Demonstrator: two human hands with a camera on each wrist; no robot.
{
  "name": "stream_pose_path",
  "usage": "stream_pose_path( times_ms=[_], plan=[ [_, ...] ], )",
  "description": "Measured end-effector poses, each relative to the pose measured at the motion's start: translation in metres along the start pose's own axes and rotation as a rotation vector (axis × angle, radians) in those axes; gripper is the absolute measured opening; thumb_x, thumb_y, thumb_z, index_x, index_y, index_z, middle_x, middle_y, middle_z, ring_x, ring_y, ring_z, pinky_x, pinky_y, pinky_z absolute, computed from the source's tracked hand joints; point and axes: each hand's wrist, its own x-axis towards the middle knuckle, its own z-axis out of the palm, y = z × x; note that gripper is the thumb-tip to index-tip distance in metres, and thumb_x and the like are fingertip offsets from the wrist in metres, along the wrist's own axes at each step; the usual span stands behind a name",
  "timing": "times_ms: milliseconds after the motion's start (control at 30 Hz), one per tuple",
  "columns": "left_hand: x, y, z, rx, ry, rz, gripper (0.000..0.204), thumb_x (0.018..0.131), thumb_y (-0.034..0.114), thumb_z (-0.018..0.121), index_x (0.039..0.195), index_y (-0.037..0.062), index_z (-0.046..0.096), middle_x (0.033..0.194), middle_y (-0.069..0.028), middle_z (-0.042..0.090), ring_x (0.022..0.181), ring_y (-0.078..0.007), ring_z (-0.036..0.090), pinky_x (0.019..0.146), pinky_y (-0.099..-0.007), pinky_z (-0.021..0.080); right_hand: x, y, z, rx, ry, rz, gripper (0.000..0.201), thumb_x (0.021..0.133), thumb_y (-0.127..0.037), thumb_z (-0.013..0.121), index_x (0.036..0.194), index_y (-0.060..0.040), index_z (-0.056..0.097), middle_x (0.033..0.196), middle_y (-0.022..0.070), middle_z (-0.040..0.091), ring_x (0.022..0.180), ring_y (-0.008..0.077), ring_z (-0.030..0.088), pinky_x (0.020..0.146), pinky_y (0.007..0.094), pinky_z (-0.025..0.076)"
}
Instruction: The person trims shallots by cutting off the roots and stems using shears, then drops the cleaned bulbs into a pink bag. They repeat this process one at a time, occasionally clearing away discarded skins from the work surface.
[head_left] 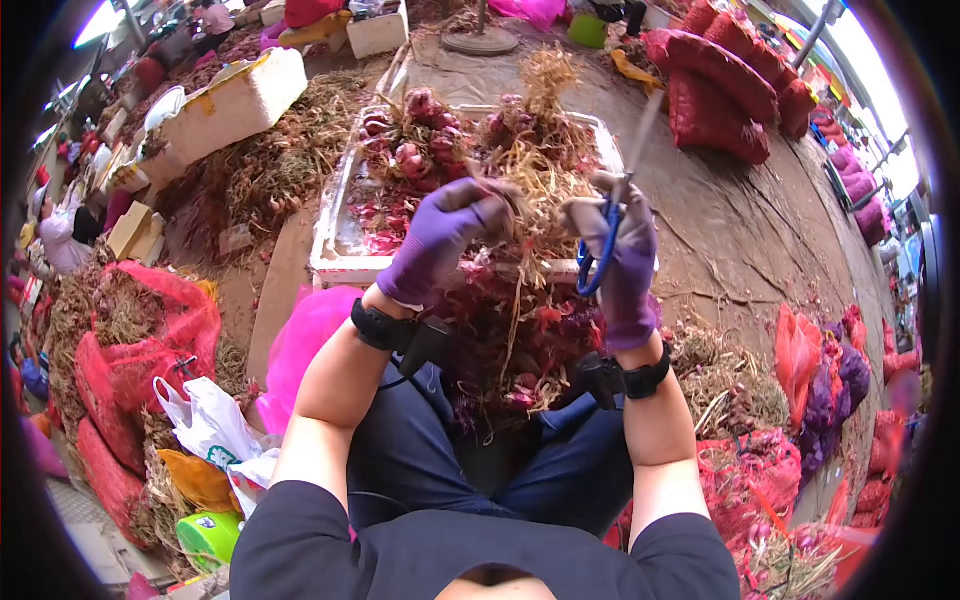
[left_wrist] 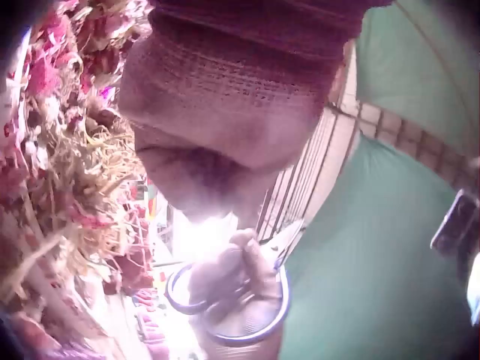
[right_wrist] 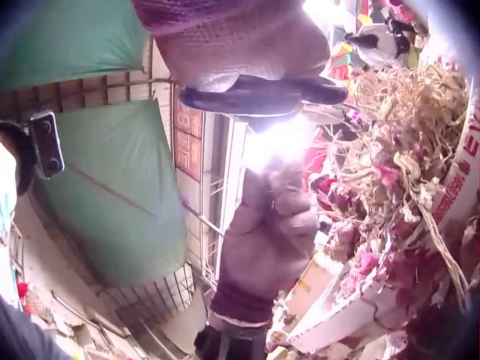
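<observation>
In the head view, my purple-gloved left hand [head_left: 450,235] is raised over the front of a white tray [head_left: 335,205], fingers bent inward; blur hides whether anything is between the fingertips. My gloved right hand [head_left: 630,255] grips scissors by their blue handles [head_left: 584,272], blades pointing up and away. Beyond the hands, the tray bears reddish-purple bulbs [head_left: 410,158] and dry straw-coloured stems [head_left: 545,150]. The left wrist view shows the right hand [left_wrist: 244,289] with the scissor loops [left_wrist: 283,311] around its fingers. The left hand [right_wrist: 266,240] faces it in the right wrist view.
Loose red skins and bulbs [head_left: 520,345] lie between the tray and my lap. A pink bag [head_left: 310,345] and a white plastic bag [head_left: 208,425] are at the left. Red net sacks [head_left: 710,110] stand at the back right, and dry stems [head_left: 725,375] are heaped at the right.
</observation>
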Motion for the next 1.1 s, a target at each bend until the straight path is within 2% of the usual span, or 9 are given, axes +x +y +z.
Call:
stream_pose_path(
  times_ms=[100,200,300,400,467,800,867,1033,1100],
  plan=[
    [0.009,-0.007,-0.022,-0.433,0.173,0.177,0.035,0.098,0.028,0.056,0.126,0.0085,0.056,0.108,-0.0023,0.066,0.099,-0.0195,0.065,0.089,-0.0353,0.053,-0.002,-0.001,0.008,-0.097,-0.020,-0.040,0.038,0.094,-0.010,0.061,0.126,-0.0016,0.042,0.100,0.0106,0.063,0.091,0.0152,0.064,0.080,0.0261,0.052],
    [0.011,-0.010,-0.030,-0.559,0.153,0.244,0.032,0.099,0.028,0.052,0.124,0.0084,0.057,0.108,-0.0030,0.065,0.105,-0.0229,0.063,0.095,-0.0414,0.050,-0.010,0.007,0.017,-0.442,-0.249,-0.093,0.051,0.083,-0.018,0.071,0.122,-0.0040,0.041,0.110,0.0134,0.053,0.087,0.0207,0.061,0.075,0.0318,0.051],
    [0.013,-0.016,-0.034,-0.580,0.077,0.293,0.032,0.100,0.030,0.051,0.124,0.0083,0.057,0.111,-0.0040,0.065,0.111,-0.0243,0.060,0.101,-0.0436,0.046,-0.017,0.023,0.029,-0.707,-0.298,-0.180,0.058,0.077,-0.029,0.077,0.117,-0.0019,0.046,0.094,0.0171,0.059,0.084,0.0341,0.060,0.075,0.0445,0.047],
    [0.011,-0.007,-0.019,-0.564,0.196,0.219,0.033,0.101,0.030,0.049,0.122,0.0062,0.058,0.112,-0.0060,0.063,0.110,-0.0239,0.058,0.103,-0.0422,0.043,-0.023,0.029,0.036,-0.783,-0.284,-0.175,0.058,0.075,-0.033,0.079,0.114,-0.0018,0.050,0.090,0.0188,0.060,0.084,0.0374,0.059,0.075,0.0435,0.047],
    [0.008,-0.003,-0.011,-0.617,0.310,0.145,0.033,0.101,0.028,0.048,0.122,0.0043,0.058,0.110,-0.0063,0.064,0.107,-0.0216,0.059,0.103,-0.0394,0.043,-0.023,0.031,0.037,-0.796,-0.287,-0.185,0.057,0.075,-0.033,0.079,0.113,-0.0021,0.051,0.090,0.0181,0.060,0.083,0.0369,0.060,0.074,0.0435,0.047],
    [0.008,-0.027,-0.020,-0.463,0.217,0.095,0.032,0.102,0.024,0.048,0.124,0.0034,0.056,0.106,-0.0054,0.064,0.099,-0.0159,0.061,0.091,-0.0331,0.049,-0.026,0.037,0.039,-0.738,-0.270,-0.049,0.055,0.076,-0.038,0.078,0.110,-0.0033,0.053,0.082,0.0138,0.059,0.072,0.0309,0.059,0.064,0.0407,0.046],
    [0.010,-0.030,-0.018,-0.435,0.229,0.060,0.027,0.102,0.025,0.049,0.116,0.0059,0.061,0.095,0.0026,0.064,0.080,-0.0068,0.058,0.076,-0.0256,0.050,-0.026,0.038,0.037,-0.748,-0.263,-0.068,0.054,0.077,-0.039,0.077,0.109,-0.0032,0.053,0.081,0.0132,0.059,0.070,0.0301,0.059,0.063,0.0402,0.046],
    [0.007,-0.028,-0.016,-0.444,0.239,0.063,0.024,0.101,0.025,0.050,0.112,0.0070,0.061,0.094,0.0017,0.064,0.081,-0.0096,0.059,0.078,-0.0269,0.049,-0.025,0.023,0.033,-0.824,-0.247,0.094,0.049,0.080,-0.036,0.076,0.108,-0.0027,0.054,0.075,0.0113,0.059,0.066,0.0247,0.059,0.062,0.0371,0.046],
    [0.007,-0.028,-0.017,-0.450,0.205,0.067,0.022,0.100,0.025,0.052,0.109,0.0077,0.061,0.095,0.0008,0.064,0.085,-0.0116,0.060,0.082,-0.0299,0.049,-0.024,0.033,0.029,-0.538,-0.123,0.183,0.044,0.081,-0.033,0.076,0.106,-0.0031,0.054,0.071,0.0102,0.059,0.066,0.0207,0.059,0.061,0.0346,0.046]
  ],
)
